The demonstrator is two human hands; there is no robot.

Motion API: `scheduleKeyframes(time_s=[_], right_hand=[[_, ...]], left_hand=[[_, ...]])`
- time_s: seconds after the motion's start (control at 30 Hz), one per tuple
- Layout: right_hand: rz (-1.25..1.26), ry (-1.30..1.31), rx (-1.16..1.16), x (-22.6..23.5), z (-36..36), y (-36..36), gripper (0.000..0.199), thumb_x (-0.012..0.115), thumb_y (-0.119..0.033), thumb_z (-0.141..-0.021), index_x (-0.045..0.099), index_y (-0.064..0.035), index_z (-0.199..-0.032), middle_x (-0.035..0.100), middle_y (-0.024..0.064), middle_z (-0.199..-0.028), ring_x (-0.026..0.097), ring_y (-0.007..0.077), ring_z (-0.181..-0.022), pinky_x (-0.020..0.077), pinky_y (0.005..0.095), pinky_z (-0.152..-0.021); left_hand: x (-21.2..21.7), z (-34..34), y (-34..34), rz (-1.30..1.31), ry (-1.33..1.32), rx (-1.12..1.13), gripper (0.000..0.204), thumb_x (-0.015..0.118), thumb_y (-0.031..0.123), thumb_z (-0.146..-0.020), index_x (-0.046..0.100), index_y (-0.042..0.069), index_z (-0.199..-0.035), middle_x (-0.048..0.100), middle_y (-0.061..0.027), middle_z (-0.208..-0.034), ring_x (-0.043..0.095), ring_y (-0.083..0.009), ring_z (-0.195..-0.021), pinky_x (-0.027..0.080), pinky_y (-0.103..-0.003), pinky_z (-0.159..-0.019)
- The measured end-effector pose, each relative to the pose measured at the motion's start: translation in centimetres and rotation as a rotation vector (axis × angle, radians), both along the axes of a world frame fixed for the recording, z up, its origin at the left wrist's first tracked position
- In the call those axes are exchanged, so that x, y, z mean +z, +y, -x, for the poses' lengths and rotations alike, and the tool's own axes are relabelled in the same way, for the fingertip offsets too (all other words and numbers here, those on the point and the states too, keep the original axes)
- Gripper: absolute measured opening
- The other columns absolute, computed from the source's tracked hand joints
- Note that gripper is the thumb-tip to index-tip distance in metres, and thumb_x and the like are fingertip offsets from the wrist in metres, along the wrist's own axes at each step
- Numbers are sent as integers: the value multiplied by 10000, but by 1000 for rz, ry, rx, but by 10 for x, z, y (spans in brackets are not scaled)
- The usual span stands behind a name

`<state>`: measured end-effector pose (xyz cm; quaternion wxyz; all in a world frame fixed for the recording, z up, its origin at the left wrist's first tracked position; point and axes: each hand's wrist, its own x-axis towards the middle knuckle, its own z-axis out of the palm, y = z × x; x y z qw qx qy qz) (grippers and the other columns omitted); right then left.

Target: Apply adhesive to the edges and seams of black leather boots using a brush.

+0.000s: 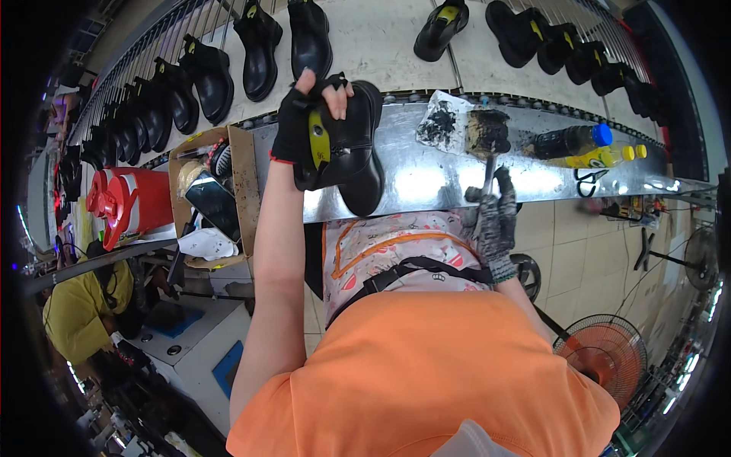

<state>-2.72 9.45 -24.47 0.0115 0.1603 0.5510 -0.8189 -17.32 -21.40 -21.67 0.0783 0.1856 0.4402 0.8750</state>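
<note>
My left hand point(298, 122), in a black fingerless glove, grips a black ankle boot point(361, 171) by its upper, over the metal ledge. The boot lies on its side with its toe toward me, and a yellow lining shows at its opening. In a grey knit glove, my right hand point(496, 228) is closed round the handle of a brush point(487, 134). Black stains cover the brush head, which is beside a crumpled white sheet point(443, 123) smeared with black. Whether the bristles touch the ledge, I cannot tell.
Black boots point(207, 76) line the conveyor point(373, 46) beyond the metal ledge point(411, 179). To the left are a cardboard box point(245, 171) of tools and a red jug point(141, 202). A dark bottle point(560, 142) and yellow bottles point(590, 160) lie right. Another person point(87, 312) works at lower left.
</note>
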Motion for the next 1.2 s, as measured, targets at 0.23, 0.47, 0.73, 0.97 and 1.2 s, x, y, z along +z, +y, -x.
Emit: scheduleKeyframes(time_s=[0.23,0.47,0.73,0.97,1.2], right_hand=[[-310,114,37,-10,15,2,510,493,-151,-917,274,-76,-1372,590,126,-965,585,124,-592,489,248,-460],[-202,-103,91,-10,21,26,247,546,-108,-894,501,-54,-1130,592,114,-1002,578,114,-635,491,231,-499],[-507,95,574,104,54,3,368,593,-193,-833,571,-27,-1161,627,62,-947,559,65,-731,468,189,-532],[-1142,679,691,133,69,-14,325,520,-244,-795,670,-35,-993,665,125,-993,620,274,-939,458,368,-855],[-1143,755,726,138,74,-18,418,534,-349,-733,679,-60,-999,667,112,-984,617,281,-924,461,372,-844]], left_hand=[[23,-14,9,89,275,60,581,392,435,-888,493,42,-472,491,-98,-523,449,-200,-661,332,-331,-839],[27,-14,17,67,325,-43,595,405,444,-877,509,31,-462,508,-90,-505,461,-193,-651,344,-327,-819],[37,-10,33,119,366,-97,656,379,506,-889,548,59,-439,499,-65,-425,445,-181,-521,348,-311,-734],[37,-10,38,89,347,-125,655,394,517,-873,538,37,-451,505,-81,-466,451,-202,-627,352,-317,-773],[37,-8,37,132,406,-132,705,332,557,-899,552,59,-451,513,-75,-440,443,-174,-505,343,-324,-740]])
